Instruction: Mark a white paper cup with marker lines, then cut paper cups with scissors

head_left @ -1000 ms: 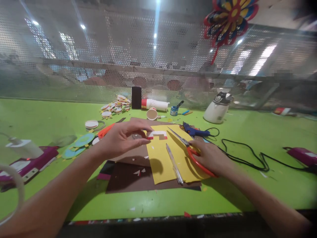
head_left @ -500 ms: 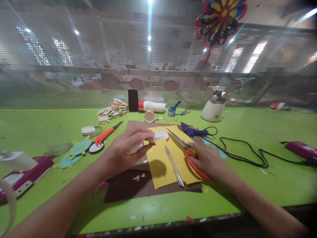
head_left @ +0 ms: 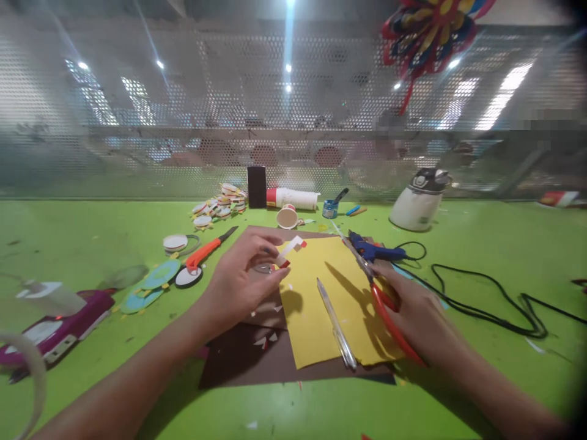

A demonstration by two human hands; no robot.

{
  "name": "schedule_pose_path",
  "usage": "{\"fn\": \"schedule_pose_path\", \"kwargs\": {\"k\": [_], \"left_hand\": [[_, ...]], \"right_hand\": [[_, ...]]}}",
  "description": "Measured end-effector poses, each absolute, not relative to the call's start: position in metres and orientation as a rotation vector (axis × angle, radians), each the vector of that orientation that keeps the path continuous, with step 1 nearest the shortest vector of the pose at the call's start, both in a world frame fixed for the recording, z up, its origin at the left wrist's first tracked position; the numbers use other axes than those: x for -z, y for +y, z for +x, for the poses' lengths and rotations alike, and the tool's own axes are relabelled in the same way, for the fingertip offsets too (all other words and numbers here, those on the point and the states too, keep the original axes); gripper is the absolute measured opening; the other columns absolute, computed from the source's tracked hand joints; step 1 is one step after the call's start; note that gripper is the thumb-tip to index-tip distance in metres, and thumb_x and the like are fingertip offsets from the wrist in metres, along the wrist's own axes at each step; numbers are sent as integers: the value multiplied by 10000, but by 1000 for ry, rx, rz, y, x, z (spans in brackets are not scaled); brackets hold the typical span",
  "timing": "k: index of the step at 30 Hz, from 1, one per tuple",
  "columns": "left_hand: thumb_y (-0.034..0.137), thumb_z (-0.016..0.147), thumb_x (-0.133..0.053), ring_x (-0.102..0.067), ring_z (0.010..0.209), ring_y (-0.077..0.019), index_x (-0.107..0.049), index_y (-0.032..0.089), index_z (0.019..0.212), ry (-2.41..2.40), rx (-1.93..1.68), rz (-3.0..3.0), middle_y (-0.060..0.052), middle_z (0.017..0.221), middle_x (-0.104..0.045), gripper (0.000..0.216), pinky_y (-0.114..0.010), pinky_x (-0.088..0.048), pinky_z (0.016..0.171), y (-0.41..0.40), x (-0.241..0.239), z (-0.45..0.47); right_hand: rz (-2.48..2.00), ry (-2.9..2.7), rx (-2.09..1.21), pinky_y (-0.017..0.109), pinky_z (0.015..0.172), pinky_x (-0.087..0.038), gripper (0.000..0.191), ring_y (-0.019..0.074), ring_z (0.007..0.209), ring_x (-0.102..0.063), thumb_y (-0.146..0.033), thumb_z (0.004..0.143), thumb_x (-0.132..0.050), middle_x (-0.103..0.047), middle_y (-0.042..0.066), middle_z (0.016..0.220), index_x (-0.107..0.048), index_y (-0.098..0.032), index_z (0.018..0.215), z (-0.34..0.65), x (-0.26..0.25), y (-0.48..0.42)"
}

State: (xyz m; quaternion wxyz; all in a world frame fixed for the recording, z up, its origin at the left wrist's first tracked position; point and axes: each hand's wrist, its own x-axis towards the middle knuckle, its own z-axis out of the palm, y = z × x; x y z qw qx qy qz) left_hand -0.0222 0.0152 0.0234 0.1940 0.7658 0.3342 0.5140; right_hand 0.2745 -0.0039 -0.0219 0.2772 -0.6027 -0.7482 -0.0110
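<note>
Between the thumb and fingers of my left hand is a small curled white paper strip with red ends. It is held above the left part of a yellow sheet. My right hand grips red-handled scissors, their blades pointing away and up to the left, apart from the strip. A clear pen lies on the yellow sheet between my hands. Brown sheets spread beneath the yellow one, with small white and red paper scraps on them.
A blue glue gun with a black cord lies beyond my right hand. An orange cutter and light-blue discs are at left. Stacked paper cups, a dark phone-like slab, a paint jar and a kettle stand behind.
The scissors have swung away from the strip, to the right and upward, with my right hand. The strip in my left hand now shows as a bent curl. The view has shifted slightly left.
</note>
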Motion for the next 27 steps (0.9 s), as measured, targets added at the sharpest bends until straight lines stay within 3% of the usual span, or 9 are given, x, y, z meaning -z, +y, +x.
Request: {"fn": "schedule_pose_path", "kwargs": {"k": [5,11,15,19,23,27], "left_hand": [[221,839,-673,-635,1133,-220,-494,191,789,1011,-1289,1907,-141,1320,-604,188,-396,-569,933,12,-22,-20],[275,807,-717,-642,1111,-235,-525,185,776,1095,-1288,1908,-128,1262,-629,214,-401,-583,921,14,-23,-21],[258,748,-787,-708,962,-217,-517,218,986,1030,-1331,1712,-82,1121,-675,363,-374,-634,818,16,-21,-17],[217,734,-810,-672,1095,-237,-486,287,1330,1028,-1381,1735,-81,1291,-585,681,-386,-622,901,17,-19,-16],[209,778,-775,-601,1210,-250,-611,285,1269,1087,-1366,1822,-77,1312,-573,523,-415,-576,1002,20,-15,-19],[213,815,-729,-611,1209,-258,-548,250,1296,1021,-1371,1766,-109,1332,-583,516,-420,-567,1011,22,-10,-20]], "right_hand": [[-1348,-2121,10,322,726,-549,377,249,898,-711,-206,877,-529,-739,88,1063,-587,-235,1248,266,23,-18],[-1133,-2250,1,290,651,-550,502,205,743,-672,-148,825,-570,-679,52,904,-531,-258,1314,262,32,-31],[-1157,-2323,-88,303,697,-566,552,213,820,-675,-136,823,-581,-658,60,969,-484,-281,1346,265,36,-31],[-1205,-2318,-114,321,752,-583,564,232,916,-694,-190,843,-612,-665,70,1079,-434,-322,1362,268,36,-33],[-1194,-2275,-87,332,786,-598,568,251,975,-709,-214,855,-597,-673,76,1147,-406,-348,1373,268,36,-34],[-1144,-2303,-40,281,676,-604,554,217,822,-725,-220,843,-587,-680,62,1006,-424,-327,1362,264,34,-37]]}}
